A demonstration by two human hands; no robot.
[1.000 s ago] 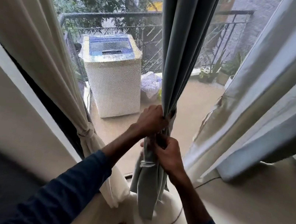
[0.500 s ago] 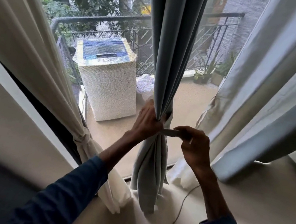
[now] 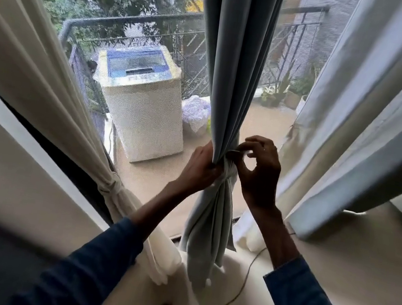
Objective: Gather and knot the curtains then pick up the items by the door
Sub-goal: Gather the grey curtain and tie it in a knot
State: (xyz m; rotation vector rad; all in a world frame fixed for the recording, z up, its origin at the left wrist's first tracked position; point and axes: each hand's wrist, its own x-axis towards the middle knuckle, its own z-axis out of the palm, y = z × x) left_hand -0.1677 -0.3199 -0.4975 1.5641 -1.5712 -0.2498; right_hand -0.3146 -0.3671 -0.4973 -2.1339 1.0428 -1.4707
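My left hand point(image 3: 198, 169) gripped the middle curtain point(image 3: 234, 65) of three, bunched between my hands. On my right hand point(image 3: 259, 181), two fingers point(image 3: 259, 142) pinched its tie point(image 3: 228, 168). One knotted curtain point(image 3: 36, 73) hung leftward, one loose curtain point(image 3: 372, 113) rightward.

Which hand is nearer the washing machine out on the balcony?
Left. The left hand grips the grey curtain on the side facing the washing machine; the right hand pinches fabric on the curtain's other side, farther away.

Grey-blue curtain point(image 3: 234, 65) hanging upright, bunched at mid-height, tail draping to floor
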